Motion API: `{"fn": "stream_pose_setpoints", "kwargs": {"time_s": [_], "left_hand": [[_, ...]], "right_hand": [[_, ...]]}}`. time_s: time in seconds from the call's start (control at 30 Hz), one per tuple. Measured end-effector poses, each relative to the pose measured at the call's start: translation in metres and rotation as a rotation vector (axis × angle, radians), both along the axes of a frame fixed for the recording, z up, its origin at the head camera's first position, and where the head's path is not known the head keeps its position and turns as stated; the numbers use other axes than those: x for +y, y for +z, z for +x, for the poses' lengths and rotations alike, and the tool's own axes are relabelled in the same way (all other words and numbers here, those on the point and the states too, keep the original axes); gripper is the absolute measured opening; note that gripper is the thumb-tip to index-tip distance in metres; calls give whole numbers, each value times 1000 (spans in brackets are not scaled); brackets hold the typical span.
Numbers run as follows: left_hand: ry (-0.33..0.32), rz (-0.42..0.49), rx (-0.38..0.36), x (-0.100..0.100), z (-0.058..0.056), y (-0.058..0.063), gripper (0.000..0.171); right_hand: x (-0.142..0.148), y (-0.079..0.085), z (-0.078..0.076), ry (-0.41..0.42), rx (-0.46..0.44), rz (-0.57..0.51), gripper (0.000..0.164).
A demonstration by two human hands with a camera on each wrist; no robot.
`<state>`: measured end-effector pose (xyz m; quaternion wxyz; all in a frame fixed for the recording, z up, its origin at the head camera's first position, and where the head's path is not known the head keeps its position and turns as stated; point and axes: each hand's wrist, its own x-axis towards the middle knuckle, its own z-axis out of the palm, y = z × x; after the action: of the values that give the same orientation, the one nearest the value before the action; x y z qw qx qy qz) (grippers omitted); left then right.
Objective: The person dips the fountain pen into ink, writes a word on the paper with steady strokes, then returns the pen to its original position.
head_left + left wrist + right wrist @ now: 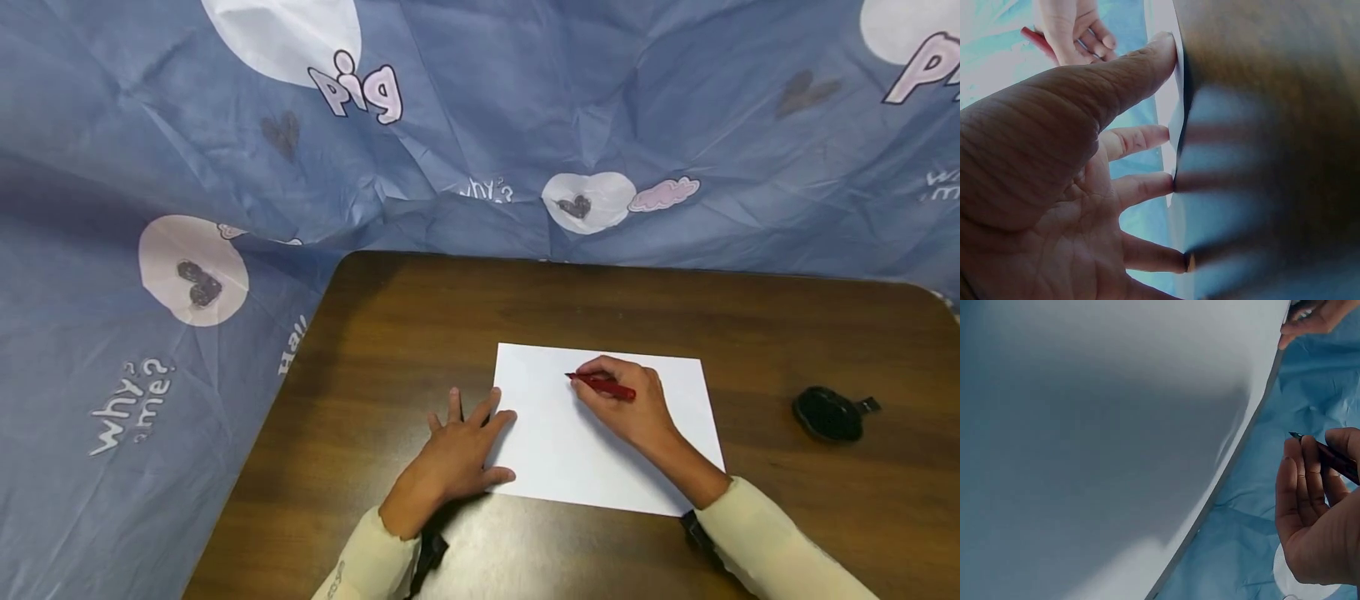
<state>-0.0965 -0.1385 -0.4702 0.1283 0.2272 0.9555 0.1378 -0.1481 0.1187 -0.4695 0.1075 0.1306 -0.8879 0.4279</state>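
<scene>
Above the paper (551,454), the right grip (636,404) pinches a pen (618,389), likely light, stiff, best held near its tip; the left grip (459,457), splayed, touches the paper's left edge.

Here's a bare left hand (1066,181) looming large across the left and lower left of the frame, fingers spread, thumb tip lying against a thin white sheet of paper (1169,103) at upper centre. Up in the upper left, a bare right hand (1069,22) grips a slim red pen (1038,44), and a glossy brown tabletop (1297,94) fills the right side, dark streaks running across it from the fingertips.
</scene>
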Motion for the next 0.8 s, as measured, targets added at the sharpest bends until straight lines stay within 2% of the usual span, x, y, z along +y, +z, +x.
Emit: {"fn": "stream_pose_setpoints", "kwargs": {"time_s": [0.27,0.53,0.8], "left_hand": [[6,-8,-12,-1,-1,1,75],[4,-21,-7,0,-1,-1,75],[9,-40,-7,0,-2,-1,75]], "right_hand": [[-10,5,-3,62,-1,4,12],[-24,-5,-18,177,-63,-47,11],[-30,-13,-22,178,-55,-33,10]]}}
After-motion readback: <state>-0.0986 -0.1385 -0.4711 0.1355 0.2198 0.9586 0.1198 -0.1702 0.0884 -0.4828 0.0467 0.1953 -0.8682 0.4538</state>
